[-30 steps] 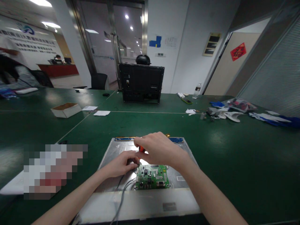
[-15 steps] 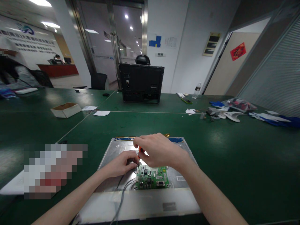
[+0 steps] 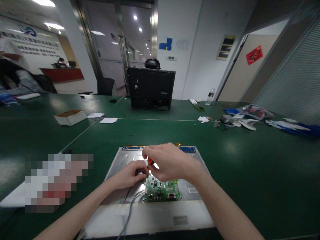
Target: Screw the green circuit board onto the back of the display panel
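Observation:
A silver metal panel (image 3: 140, 218) lies flat on the green table in front of me. A small green circuit board (image 3: 163, 191) sits on its middle, with grey cables (image 3: 130, 208) running off toward me. My right hand (image 3: 170, 161) is closed round a screwdriver with an orange handle (image 3: 150, 161), its tip pointing down at the board's upper left corner. My left hand (image 3: 130, 174) rests on the panel just left of the board, fingers curled and pinched near the screwdriver tip; what they hold is hidden.
A black monitor back (image 3: 150, 88) stands upright at the far side of the table. A shallow white box (image 3: 70, 117) and papers lie at the left. A water bottle (image 3: 210, 96), white parts and blue bags clutter the right. A person stands at far left.
My right hand with the screwdriver has shifted down very slightly. The left hand and the board have stayed put.

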The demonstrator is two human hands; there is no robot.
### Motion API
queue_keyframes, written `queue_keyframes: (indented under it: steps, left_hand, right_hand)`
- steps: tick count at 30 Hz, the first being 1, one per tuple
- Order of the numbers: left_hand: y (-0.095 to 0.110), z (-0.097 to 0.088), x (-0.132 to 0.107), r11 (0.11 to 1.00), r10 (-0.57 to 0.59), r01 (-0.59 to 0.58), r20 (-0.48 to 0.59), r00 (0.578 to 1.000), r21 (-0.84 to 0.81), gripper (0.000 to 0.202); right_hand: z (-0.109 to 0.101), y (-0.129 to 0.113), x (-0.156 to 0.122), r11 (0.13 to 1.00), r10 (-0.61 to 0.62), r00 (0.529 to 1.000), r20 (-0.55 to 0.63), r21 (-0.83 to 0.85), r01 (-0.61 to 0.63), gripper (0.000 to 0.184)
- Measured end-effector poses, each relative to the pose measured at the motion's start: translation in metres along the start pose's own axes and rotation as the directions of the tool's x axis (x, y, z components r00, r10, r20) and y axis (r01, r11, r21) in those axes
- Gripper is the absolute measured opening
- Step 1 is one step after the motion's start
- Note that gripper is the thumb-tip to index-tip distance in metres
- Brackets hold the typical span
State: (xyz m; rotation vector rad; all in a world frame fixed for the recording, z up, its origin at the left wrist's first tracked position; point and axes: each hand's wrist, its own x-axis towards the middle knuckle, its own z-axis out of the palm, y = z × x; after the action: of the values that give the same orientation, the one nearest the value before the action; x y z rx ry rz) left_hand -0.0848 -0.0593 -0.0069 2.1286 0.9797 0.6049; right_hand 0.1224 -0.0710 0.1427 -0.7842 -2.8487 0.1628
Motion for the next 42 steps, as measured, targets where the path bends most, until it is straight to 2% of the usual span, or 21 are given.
queue_keyframes:
  steps: [8,13,17,27,42]
  left_hand:
    - [0.0054,-0.0022,-0.0001,0.998,-0.016,0.016,0.001,1.0,-0.055,0.011]
    - [0.0046,-0.0022,0.0006,1.0,0.004,-0.003,0.005,1.0,-0.03,0.003]
    - [0.0025,-0.0026,0.0003,1.0,0.009,-0.009,0.008,1.0,-0.015,0.005]
    - [0.0026,-0.0009,0.0003,0.996,-0.032,0.034,0.02,0.999,-0.083,0.011]
    - [0.001,-0.002,0.0005,1.0,-0.018,0.018,0.022,1.0,-0.018,0.008]
  right_hand:
    - [0.0057,0.0018,0.0065,0.994,0.069,0.997,-0.02,-0.087,-0.071,0.014]
    - [0.0036,0.0024,0.0024,1.0,0.023,0.999,-0.026,-0.021,-0.023,0.014]
    - [0.0029,0.0024,0.001,1.0,0.002,1.0,-0.016,0.015,-0.001,0.016]
    - [0.0046,0.0028,0.0057,0.995,0.07,0.997,-0.017,-0.071,-0.071,0.014]
    - [0.0029,0.0018,0.001,0.999,0.038,0.999,0.003,-0.025,-0.038,0.021]
